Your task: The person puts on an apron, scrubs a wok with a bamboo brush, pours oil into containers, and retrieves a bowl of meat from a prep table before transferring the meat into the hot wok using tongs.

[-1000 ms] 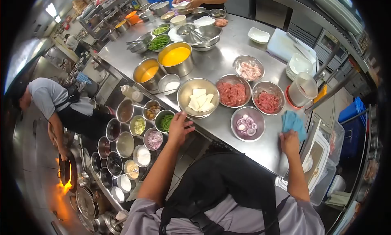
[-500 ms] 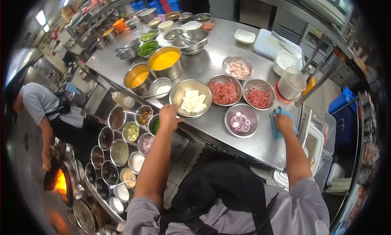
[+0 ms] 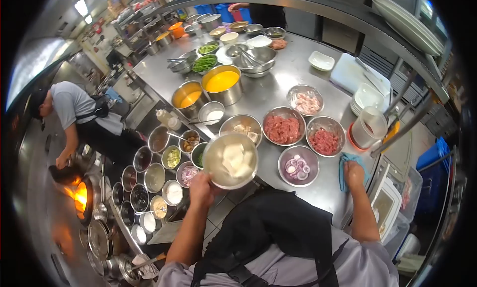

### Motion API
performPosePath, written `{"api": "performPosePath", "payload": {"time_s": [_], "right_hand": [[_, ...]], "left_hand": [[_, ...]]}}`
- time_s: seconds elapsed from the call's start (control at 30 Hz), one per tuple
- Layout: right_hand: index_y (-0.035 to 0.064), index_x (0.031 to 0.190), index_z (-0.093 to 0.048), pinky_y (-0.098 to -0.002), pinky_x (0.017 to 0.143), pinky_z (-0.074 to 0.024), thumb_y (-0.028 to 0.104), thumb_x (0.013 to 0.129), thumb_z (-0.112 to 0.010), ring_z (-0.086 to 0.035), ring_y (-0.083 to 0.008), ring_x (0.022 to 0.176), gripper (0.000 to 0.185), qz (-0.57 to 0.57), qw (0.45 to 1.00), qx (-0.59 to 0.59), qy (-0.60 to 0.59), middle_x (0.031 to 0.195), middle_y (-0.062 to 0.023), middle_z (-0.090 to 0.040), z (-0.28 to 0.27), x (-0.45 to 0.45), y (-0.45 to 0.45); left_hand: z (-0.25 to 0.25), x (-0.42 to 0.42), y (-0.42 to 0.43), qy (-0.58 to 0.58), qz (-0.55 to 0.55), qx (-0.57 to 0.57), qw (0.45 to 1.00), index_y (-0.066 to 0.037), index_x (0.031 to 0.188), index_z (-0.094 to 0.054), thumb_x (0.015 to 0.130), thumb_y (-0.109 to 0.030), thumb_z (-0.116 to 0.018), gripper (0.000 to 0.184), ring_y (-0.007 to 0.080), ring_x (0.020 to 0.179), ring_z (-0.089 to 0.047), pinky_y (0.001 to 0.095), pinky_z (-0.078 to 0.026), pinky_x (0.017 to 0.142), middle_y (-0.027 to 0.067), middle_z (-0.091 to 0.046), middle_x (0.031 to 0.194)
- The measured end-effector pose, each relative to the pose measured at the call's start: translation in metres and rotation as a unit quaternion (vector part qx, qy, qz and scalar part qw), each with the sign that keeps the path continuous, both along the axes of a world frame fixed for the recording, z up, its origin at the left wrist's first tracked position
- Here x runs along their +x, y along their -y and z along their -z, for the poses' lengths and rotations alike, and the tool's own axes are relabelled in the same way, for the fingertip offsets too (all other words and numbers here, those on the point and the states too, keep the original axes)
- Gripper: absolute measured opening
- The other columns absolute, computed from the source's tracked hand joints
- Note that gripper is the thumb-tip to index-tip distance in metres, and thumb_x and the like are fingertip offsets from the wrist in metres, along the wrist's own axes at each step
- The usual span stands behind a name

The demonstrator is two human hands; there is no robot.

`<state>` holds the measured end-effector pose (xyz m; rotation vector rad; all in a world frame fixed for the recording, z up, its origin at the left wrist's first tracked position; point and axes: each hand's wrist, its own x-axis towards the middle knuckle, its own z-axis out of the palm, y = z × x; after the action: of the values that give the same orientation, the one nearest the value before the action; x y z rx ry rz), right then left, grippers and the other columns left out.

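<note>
My left hand (image 3: 201, 190) grips the rim of a metal bowl (image 3: 211, 173) of white slabs (image 3: 234, 162) that look like tofu. The bowl hangs off the table's near edge, slightly blurred. Behind it, partly covered, stands another metal bowl with pale and brown pieces (image 3: 248, 126). On the table at the right, my right hand (image 3: 354, 175) is closed on a blue cloth (image 3: 344, 173). Left of that hand lie a bowl of sliced red onion rings (image 3: 298, 168) and a bowl of ground meat (image 3: 324, 140). Further back is a bowl of sliced raw meat (image 3: 282, 129).
Pots of yellow liquid (image 3: 221, 82) stand on the steel table (image 3: 268, 95). Several ingredient tins (image 3: 155, 177) line the lower left. A co-worker (image 3: 77, 105) tends a flaming wok (image 3: 79, 195). An overhead shelf (image 3: 298, 4) crosses the back; a cutting board (image 3: 350, 71) holds a knife.
My left hand has lifted the bowl of white slabs off the table and brought it nearer to me, uncovering another bowl behind. My right hand stays on the cloth. The view has shifted.
</note>
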<state>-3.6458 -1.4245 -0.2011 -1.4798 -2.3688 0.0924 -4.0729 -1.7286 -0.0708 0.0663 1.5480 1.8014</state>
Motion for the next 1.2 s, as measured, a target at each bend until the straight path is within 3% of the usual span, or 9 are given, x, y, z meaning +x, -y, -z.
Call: {"api": "performPosePath", "payload": {"time_s": [0.17, 0.27, 0.33, 0.43, 0.93, 1.0, 1.07, 1.17, 1.2], "right_hand": [[0.0026, 0.094, -0.054, -0.0437, 0.06, -0.0478, 0.018, 0.091, -0.054, -0.062, -0.0324, 0.066, 0.016, 0.006, 0.985, -0.091, -0.149, 0.072, -0.0156, -0.061, -0.018, 0.007, -0.013], [0.0068, 0.101, -0.049, -0.0347, 0.05, -0.0471, 0.024, 0.095, -0.052, -0.062, -0.0208, 0.061, 0.018, 0.007, 0.917, -0.211, -0.339, 0.073, -0.0075, -0.061, -0.025, -0.003, -0.03], [0.01, 0.105, -0.049, -0.0262, 0.044, -0.0454, 0.029, 0.097, -0.05, -0.059, -0.0138, 0.056, 0.02, 0.088, 0.776, -0.394, -0.485, 0.077, -0.0029, -0.06, -0.033, -0.02, -0.036], [0.0098, 0.107, -0.05, -0.026, 0.04, -0.0466, 0.027, 0.098, -0.048, -0.059, -0.0156, 0.053, 0.019, 0.089, 0.708, -0.485, -0.506, 0.081, -0.006, -0.062, -0.037, -0.047, -0.039], [0.002, 0.115, -0.053, -0.0244, 0.038, -0.0458, 0.003, 0.087, -0.041, -0.059, -0.0144, 0.055, 0.031, 0.019, 0.711, -0.424, -0.561, 0.089, -0.008, -0.065, -0.05, -0.055, -0.042], [0.0035, 0.111, -0.056, -0.0255, 0.048, -0.048, 0.005, 0.087, -0.044, -0.059, -0.0113, 0.061, 0.027, 0.017, 0.79, -0.341, -0.509, 0.09, -0.0067, -0.064, -0.069, -0.058, -0.038], [0.001, 0.114, -0.056, -0.0262, 0.065, -0.0497, 0.007, 0.088, -0.047, -0.06, -0.012, 0.076, 0.028, -0.018, 0.822, -0.314, -0.475, 0.097, -0.0069, -0.064, -0.098, -0.072, -0.03], [-0.0009, 0.122, -0.053, -0.0276, 0.07, -0.0496, 0.004, 0.086, -0.048, -0.061, -0.0152, 0.086, 0.037, -0.156, 0.83, -0.259, -0.468, 0.104, -0.0086, -0.063, -0.136, -0.12, 0.005], [-0.0011, 0.123, -0.053, -0.0276, 0.075, -0.049, 0.004, 0.085, -0.049, -0.061, -0.0158, 0.09, 0.038, -0.193, 0.813, -0.278, -0.474, 0.105, -0.0084, -0.063, -0.136, -0.136, 0.018]], "left_hand": [[0.049, 0.041, 0.001, 0.057, 0.018, -0.044, 0.997, -0.005, 0.085, -0.052, 0.087, -0.006, -0.052, 0.003, 0.0248, 0.065, -0.065, 0.045, -0.06, 0.055, 0.0103, -0.062, 0.08], [0.062, 0.053, -0.029, 0.044, 0.032, -0.053, 0.997, -0.006, 0.087, -0.05, 0.093, -0.012, -0.052, 0.009, 0.0263, 0.073, -0.066, 0.0468, -0.06, 0.062, 0.0118, -0.063, 0.085], [0.064, 0.058, -0.048, 0.058, 0.029, -0.022, 0.998, -0.006, 0.091, -0.05, 0.094, -0.014, -0.051, 0.009, 0.0266, 0.075, -0.066, 0.0445, -0.06, 0.064, 0.0122, -0.063, 0.088], [0.063, 0.054, -0.058, 0.086, 0.046, -0.016, 0.995, -0.005, 0.099, -0.05, 0.096, -0.016, -0.05, 0.011, 0.0272, 0.08, -0.067, 0.0402, -0.059, 0.068, 0.0125, -0.063, 0.094], [0.069, 0.066, -0.038, 0.058, 0.17, -0.037, 0.983, -0.004, 0.115, -0.047, 0.098, -0.024, -0.051, 0.026, 0.0235, 0.093, -0.064, 0.0346, -0.055, 0.077, 0.012, -0.062, 0.105], [0.052, 0.064, -0.031, 0.031, 0.191, -0.062, 0.979, -0.003, 0.116, -0.049, 0.097, -0.024, -0.053, 0.029, 0.0205, 0.09, -0.064, 0.0324, -0.054, 0.077, 0.0105, -0.063, 0.102], [0.032, 0.061, -0.021, -0.15, 0.385, -0.21, 0.886, -0.002, 0.116, -0.055, 0.095, -0.025, -0.057, 0.031, 0.0145, 0.081, -0.061, 0.0279, -0.051, 0.074, 0.0077, -0.064, 0.094], [0.013, 0.069, 0.004, -0.312, 0.311, -0.15, 0.885, -0.002, 0.115, -0.057, 0.094, -0.022, -0.059, 0.029, 0.012, 0.083, -0.059, 0.0286, -0.052, 0.075, 0.0045, -0.062, 0.098], [0.004, 0.073, 0.013, -0.196, 0.27, -0.078, 0.939, -0.004, 0.118, -0.056, 0.095, -0.022, -0.058, 0.03, 0.0121, 0.083, -0.06, 0.0266, -0.051, 0.075, 0.0031, -0.062, 0.102]]}}
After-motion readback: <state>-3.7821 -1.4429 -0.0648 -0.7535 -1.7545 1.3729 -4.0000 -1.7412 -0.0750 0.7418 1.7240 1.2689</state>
